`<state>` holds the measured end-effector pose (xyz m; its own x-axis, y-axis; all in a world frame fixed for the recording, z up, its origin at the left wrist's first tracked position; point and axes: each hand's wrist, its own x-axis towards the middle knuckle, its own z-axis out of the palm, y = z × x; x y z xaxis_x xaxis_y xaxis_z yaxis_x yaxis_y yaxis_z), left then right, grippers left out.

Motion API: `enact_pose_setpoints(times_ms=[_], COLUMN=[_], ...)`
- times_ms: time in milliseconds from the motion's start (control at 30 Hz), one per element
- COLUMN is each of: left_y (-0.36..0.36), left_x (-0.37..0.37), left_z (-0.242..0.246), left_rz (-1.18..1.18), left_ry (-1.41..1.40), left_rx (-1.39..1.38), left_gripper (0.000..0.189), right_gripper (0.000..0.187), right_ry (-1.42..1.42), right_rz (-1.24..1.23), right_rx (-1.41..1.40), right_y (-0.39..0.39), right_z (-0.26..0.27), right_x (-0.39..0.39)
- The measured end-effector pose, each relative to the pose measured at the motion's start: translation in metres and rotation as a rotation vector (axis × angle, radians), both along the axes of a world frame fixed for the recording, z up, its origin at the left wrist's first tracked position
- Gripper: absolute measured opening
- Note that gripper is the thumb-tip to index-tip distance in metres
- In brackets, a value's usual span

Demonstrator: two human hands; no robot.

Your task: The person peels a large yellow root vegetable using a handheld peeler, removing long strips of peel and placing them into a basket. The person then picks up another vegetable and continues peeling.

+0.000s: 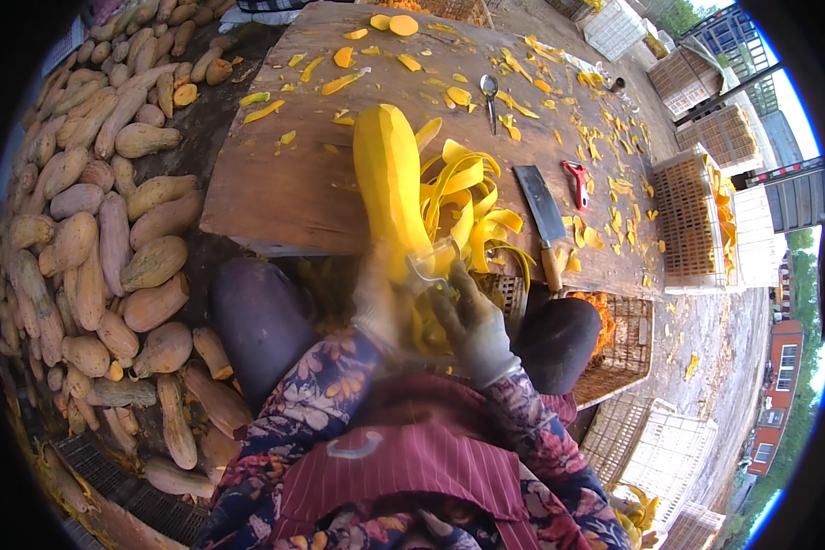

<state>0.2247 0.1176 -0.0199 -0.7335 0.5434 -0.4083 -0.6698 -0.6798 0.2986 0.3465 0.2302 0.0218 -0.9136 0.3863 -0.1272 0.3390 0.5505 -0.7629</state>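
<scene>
A long squash with its skin peeled off [390,172] lies with its far part on the wooden table [282,206], its near end over the edge. My left hand [378,289], gloved and blurred, holds that near end. My gloved right hand [469,309] grips a peeler [432,265] against the squash's right side. Long curled strips of peel [471,199] are heaped just right of the squash. Farther right lie a cleaver with a wooden handle [542,206] and a red peeler [578,184]. A metal spoon [489,93] rests beyond them.
Many unpeeled squashes [155,261] are piled on the ground at the left. A plastic crate with orange pieces [691,227] stands right of the table, and another crate with orange shreds [625,350] is by my right knee. Peel scraps litter the tabletop.
</scene>
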Motion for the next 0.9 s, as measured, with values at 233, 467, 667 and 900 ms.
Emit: enact_pose_setpoints(times_ms=[233,467,667,900], left_y=[0.004,-0.004,-0.016,-0.077], left_x=[-0.011,-0.006,-0.025,-0.061], left_z=[-0.003,-0.005,0.004,0.013], left_rz=[0.031,-0.026,-0.081,0.117], left_ry=[-0.203,-0.017,-0.270,-0.030], left_rx=[-0.148,-0.065,-0.162,-0.621], left_gripper=[0.060,0.076,0.069,0.060], right_gripper=[0.062,0.065,0.068,0.077], right_ry=[-0.284,-0.007,-0.114,0.324], right_rz=[-0.002,0.045,-0.094,-0.327], right_rx=[0.035,-0.050,-0.235,-0.771], right_y=[-0.018,-0.007,-0.015,0.039], right_z=[-0.021,-0.016,-0.040,-0.014], right_x=[0.041,-0.003,0.061,0.010])
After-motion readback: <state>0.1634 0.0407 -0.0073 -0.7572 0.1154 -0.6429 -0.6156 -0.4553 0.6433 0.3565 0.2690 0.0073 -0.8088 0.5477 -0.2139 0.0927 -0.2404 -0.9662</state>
